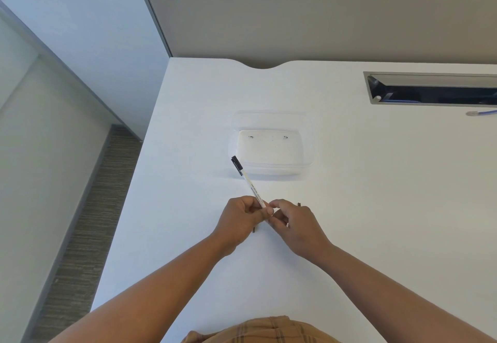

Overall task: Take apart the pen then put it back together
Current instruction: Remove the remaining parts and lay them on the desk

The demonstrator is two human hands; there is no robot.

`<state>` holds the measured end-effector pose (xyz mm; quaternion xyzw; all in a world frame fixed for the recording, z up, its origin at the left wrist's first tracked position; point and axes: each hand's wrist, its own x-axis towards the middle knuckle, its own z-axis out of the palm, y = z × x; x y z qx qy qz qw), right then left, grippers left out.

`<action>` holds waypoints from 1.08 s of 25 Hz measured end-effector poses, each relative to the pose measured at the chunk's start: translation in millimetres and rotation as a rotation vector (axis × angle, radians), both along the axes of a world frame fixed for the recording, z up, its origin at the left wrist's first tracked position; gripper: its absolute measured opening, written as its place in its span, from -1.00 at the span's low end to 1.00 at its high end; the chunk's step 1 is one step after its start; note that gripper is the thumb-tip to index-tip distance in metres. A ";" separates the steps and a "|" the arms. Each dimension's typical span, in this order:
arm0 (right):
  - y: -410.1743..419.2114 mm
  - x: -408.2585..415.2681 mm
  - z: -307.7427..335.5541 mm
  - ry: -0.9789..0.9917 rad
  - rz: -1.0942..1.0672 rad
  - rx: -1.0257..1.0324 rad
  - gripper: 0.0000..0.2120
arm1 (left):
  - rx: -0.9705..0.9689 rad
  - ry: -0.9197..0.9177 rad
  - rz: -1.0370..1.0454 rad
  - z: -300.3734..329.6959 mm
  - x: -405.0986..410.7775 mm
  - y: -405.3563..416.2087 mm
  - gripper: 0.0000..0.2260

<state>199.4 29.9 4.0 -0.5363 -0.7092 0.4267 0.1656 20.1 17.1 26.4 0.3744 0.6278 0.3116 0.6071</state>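
A slim white pen (250, 184) with a black clip end (237, 164) slants up and away from my hands, its black end pointing toward the far left. My left hand (240, 220) pinches the pen's near part between thumb and fingers. My right hand (291, 221) meets it at the pen's near end, fingertips closed on that end. The tip of the pen is hidden inside my fingers. A small dark piece (254, 230) shows just below my left hand, and another dark bit (299, 204) peeks out behind my right hand.
An empty clear plastic tray (309, 143) sits on the white desk (376, 208) just beyond the pen. A recessed cable slot (430, 88) and a blue cable end (481, 112) lie at the far right. The desk's left edge drops to the floor.
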 end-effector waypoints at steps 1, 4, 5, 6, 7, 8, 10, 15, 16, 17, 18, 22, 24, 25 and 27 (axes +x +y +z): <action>-0.6 -0.4 1.1 -0.010 0.006 0.015 -0.82 | 0.015 0.024 -0.011 2.0 -0.1 0.1 -0.85; -1.2 -0.8 4.3 -0.085 0.016 0.053 -0.80 | 0.072 0.193 -0.126 5.5 -3.8 3.0 -0.79; -1.1 -0.6 5.0 -0.108 0.018 0.060 -0.79 | 0.091 0.327 -0.207 8.2 -6.7 4.4 -0.74; -1.0 -0.3 5.5 -0.130 0.020 0.070 -0.78 | 0.138 0.522 -0.298 10.8 -10.0 5.4 -0.65; -0.8 0.0 5.9 -0.158 0.021 0.087 -0.78 | 0.238 0.764 -0.374 13.0 -13.3 6.0 -0.57; -0.5 0.2 6.4 -0.195 0.025 0.110 -0.77 | 0.415 0.977 -0.416 15.1 -15.8 6.3 -0.54; 0.4 -0.1 8.6 -0.278 0.053 0.161 -0.75 | 0.834 1.139 -0.440 15.9 -18.5 3.7 -0.65; 2.0 0.3 14.0 -0.402 0.167 0.246 -0.77 | 0.965 1.282 -0.683 7.9 -26.1 9.2 -0.74; 2.0 0.7 14.0 -0.420 0.184 0.259 -0.76 | 0.952 1.289 -0.703 6.2 -26.5 9.3 -0.76; 1.6 0.7 13.5 -0.437 0.204 0.268 -0.75 | 0.940 1.290 -0.714 4.6 -26.7 9.2 -0.75; 1.0 0.5 12.8 -0.453 0.224 0.275 -0.74 | 0.937 1.275 -0.720 2.3 -27.5 9.4 -0.72; 1.3 3.4 12.1 -0.480 0.241 0.272 -0.74 | 0.882 1.198 -0.688 -0.3 -36.0 9.8 -0.66; 1.8 7.5 13.0 -0.450 0.211 0.243 -0.76 | 0.856 1.176 -0.640 -0.8 -39.6 8.3 -0.66; 2.0 9.1 13.6 -0.430 0.195 0.226 -0.77 | 0.846 1.159 -0.620 -1.7 -41.6 7.9 -0.67; 2.2 9.5 14.8 -0.400 0.165 0.199 -0.79 | 0.835 1.123 -0.594 -3.9 -42.4 6.8 -0.69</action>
